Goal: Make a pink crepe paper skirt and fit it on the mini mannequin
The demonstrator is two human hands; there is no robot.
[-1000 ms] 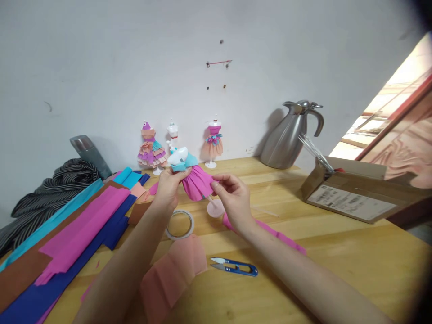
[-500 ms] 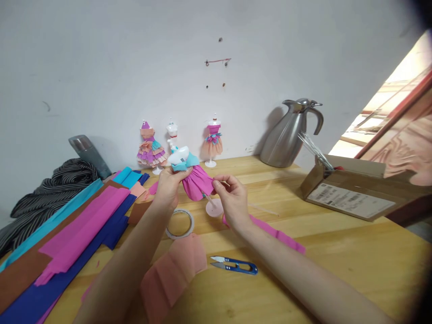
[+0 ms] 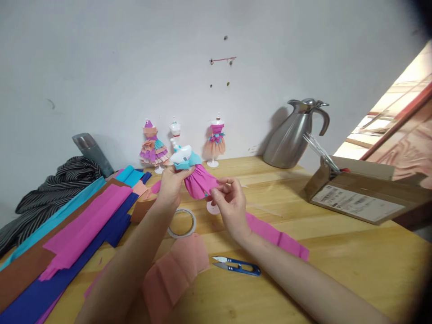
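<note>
My left hand (image 3: 171, 185) is closed around the waist of a small white dress form (image 3: 182, 154), which leans over to the left. The form wears a light blue crepe paper top (image 3: 189, 161) and a gathered magenta paper skirt (image 3: 200, 182). With thumb and fingertips my right hand (image 3: 231, 200) pinches the skirt's right hem. Part of the form's round base (image 3: 213, 207) shows behind that hand. Below lie a roll of tape (image 3: 182, 233), a folded peach paper strip (image 3: 177, 274) and blue thread snips (image 3: 237, 266). A magenta strip (image 3: 280, 237) runs under my right forearm.
Dressed mini forms (image 3: 154, 146) (image 3: 216, 139) stand along the wall, with a bare one (image 3: 174, 128) between. Crepe paper sheets (image 3: 87, 211), a striped cloth (image 3: 64, 184) and a bottle (image 3: 92, 153) lie left. A steel jug (image 3: 290, 135) and a cardboard box (image 3: 357, 193) stand right.
My right hand's fingers have shifted on the skirt's hem and spread it a little further right, covering more of the base. The whole view has moved slightly.
</note>
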